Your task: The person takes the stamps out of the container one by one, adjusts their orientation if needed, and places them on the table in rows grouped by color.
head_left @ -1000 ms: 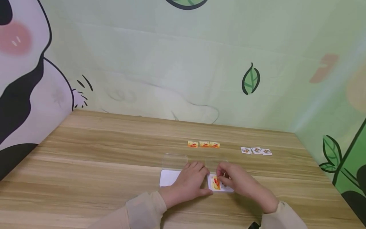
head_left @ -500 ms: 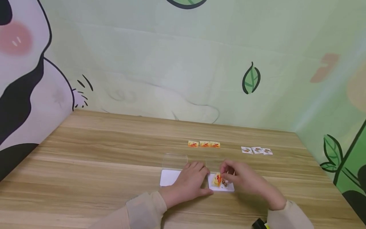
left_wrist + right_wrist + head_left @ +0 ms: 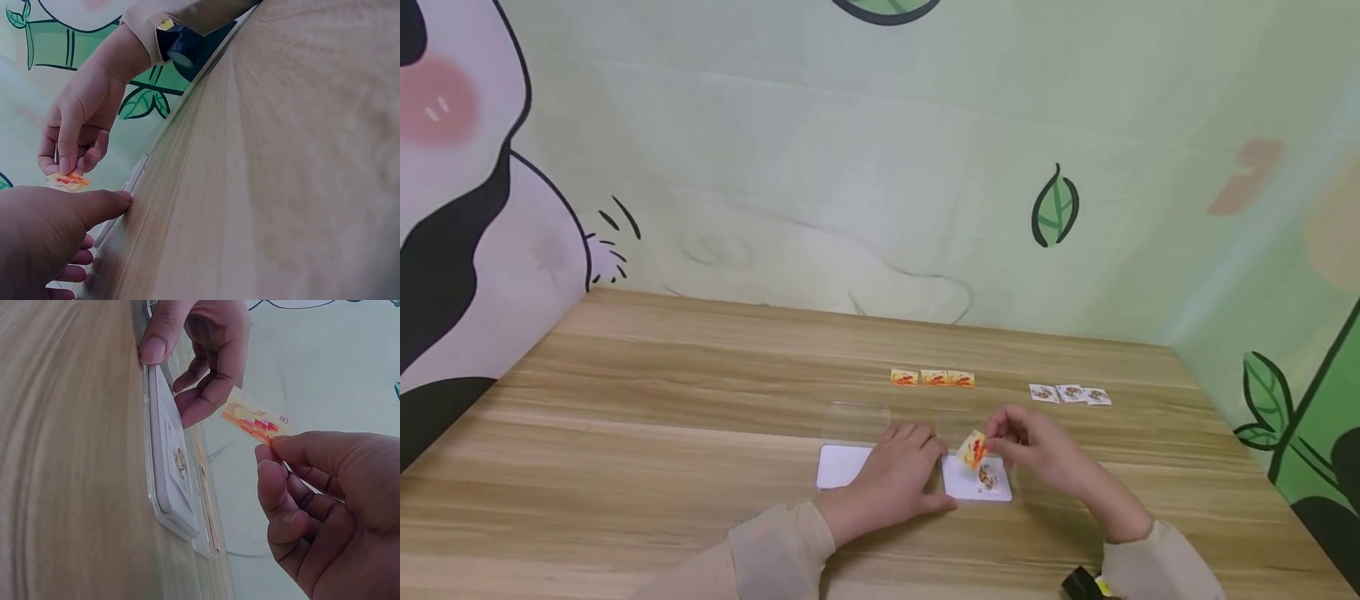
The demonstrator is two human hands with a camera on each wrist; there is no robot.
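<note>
Lifted the yellow stamp [image 3: 972, 451] higher, pinching one corner in right hand [image 3: 1041, 447]; keep left hand [image 3: 891, 475] spread, steadying white case [image 3: 958, 485].

Pale green wall [image 3: 775, 167] with a black-and-white cartoon figure [image 3: 460, 225] and outlined leaves [image 3: 1056, 207] behind a wood-grain table [image 3: 647, 375]
</note>
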